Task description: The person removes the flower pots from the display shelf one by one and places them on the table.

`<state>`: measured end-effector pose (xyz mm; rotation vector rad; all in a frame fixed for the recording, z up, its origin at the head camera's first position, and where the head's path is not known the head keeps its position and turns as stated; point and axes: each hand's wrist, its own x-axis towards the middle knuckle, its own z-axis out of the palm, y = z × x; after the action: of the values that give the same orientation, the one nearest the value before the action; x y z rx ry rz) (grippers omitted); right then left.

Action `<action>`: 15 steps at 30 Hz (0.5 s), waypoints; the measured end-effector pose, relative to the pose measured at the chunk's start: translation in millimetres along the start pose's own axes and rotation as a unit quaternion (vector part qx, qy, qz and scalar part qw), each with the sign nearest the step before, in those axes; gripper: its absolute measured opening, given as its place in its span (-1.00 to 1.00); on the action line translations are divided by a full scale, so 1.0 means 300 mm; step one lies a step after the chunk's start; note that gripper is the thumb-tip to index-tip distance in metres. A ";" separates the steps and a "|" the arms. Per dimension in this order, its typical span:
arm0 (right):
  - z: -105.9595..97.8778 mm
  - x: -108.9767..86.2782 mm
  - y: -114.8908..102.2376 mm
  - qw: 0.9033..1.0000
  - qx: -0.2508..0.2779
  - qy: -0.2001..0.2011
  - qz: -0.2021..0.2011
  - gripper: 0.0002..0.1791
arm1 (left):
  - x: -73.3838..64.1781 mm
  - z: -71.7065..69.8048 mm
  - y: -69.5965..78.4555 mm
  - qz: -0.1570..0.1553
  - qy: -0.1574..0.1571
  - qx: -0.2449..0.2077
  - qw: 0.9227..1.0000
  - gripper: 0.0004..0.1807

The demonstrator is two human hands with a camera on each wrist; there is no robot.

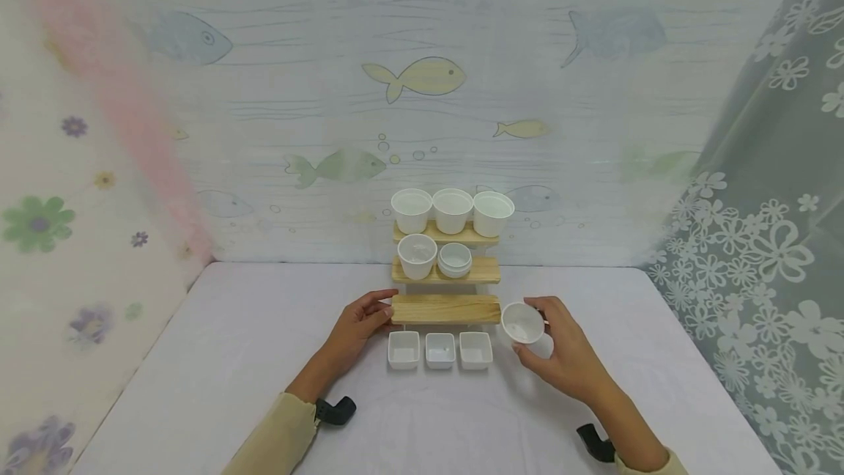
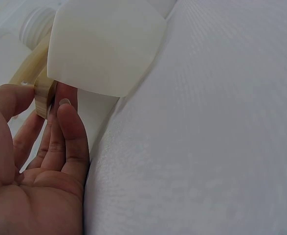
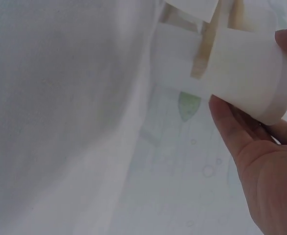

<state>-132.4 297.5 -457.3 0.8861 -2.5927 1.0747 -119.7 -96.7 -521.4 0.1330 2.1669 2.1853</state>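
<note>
A three-tier wooden stand (image 1: 445, 309) stands on the white cloth, its lowest board bare. My left hand (image 1: 359, 330) pinches the left end of that board; in the left wrist view the thumb lies on one face of the board end (image 2: 44, 95) and fingers on the other. My right hand (image 1: 562, 352) holds a white round cup (image 1: 523, 323) just off the board's right end, mouth tilted toward me. In the right wrist view thumb and fingers are on opposite sides of the cup (image 3: 246, 73).
Three white cups (image 1: 453, 211) line the top tier. On the middle tier stand another cup (image 1: 417, 256) and small stacked bowls (image 1: 455, 261). Three small square dishes (image 1: 439, 350) sit in a row before the stand. A fish-patterned curtain (image 1: 316, 94) hangs behind.
</note>
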 end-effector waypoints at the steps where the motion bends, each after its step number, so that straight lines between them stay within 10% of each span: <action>1: -0.001 -0.004 0.002 1.000 0.001 -0.002 0.001 -0.18 | -0.003 0.002 0.000 0.000 0.000 -0.001 1.000 -0.46; 15: -0.011 -0.051 0.024 1.000 0.011 -0.024 -0.004 -0.16 | -0.049 0.036 -0.004 0.004 0.007 -0.005 1.000 -0.46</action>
<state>-124.6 310.8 -465.0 0.9368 -2.6191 1.0953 -104.0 -87.5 -522.8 0.1264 2.1656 2.2074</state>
